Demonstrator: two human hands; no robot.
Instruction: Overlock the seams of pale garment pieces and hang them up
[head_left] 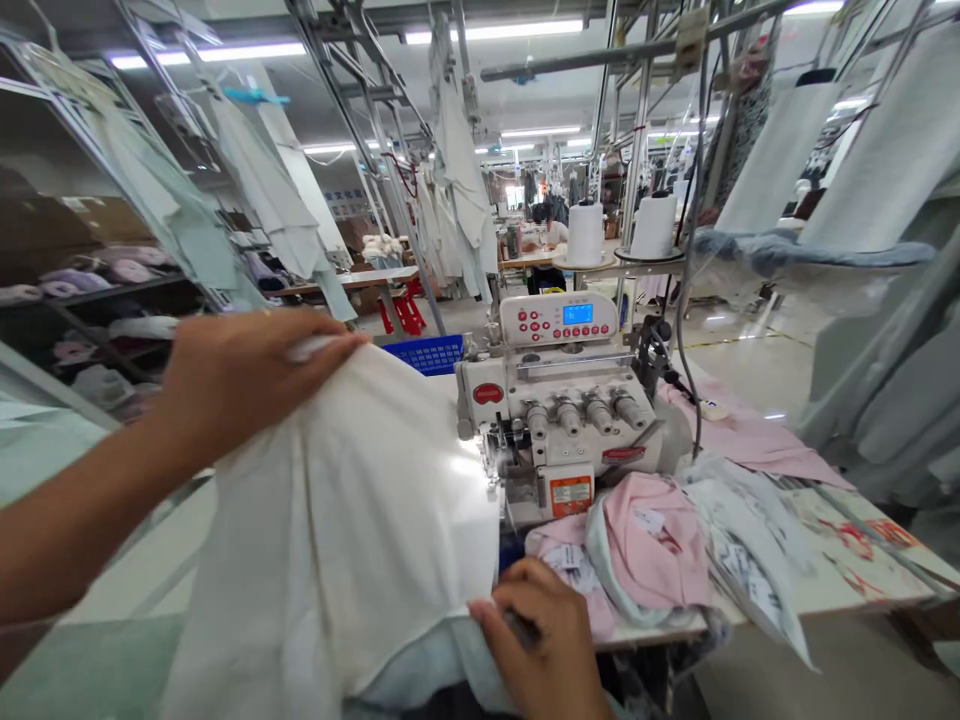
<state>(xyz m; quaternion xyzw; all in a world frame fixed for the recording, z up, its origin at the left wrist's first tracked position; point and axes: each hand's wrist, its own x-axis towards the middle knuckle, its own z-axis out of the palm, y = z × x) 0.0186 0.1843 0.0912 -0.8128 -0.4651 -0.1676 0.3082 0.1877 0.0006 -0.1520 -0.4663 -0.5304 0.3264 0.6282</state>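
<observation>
My left hand (255, 385) grips a fold at the top of a large piece of white fabric (337, 530), lifting it to the left of the machine. My right hand (547, 640) pinches the fabric's lower edge near the table front, with a small dark object (523, 628) between its fingers that I cannot identify. The white overlock sewing machine (559, 400) stands just right of the fabric, and the cloth reaches its needle area. Pink and printed garment pieces (645, 545) lie in a pile beside my right hand.
Thread cones (585, 234) stand on a stand behind the machine. A blue plastic crate (424, 354) sits behind the fabric. Shelves of folded garments (105, 300) stand at left, and garments hang from racks overhead. A co-worker (544, 225) sits at a distant table.
</observation>
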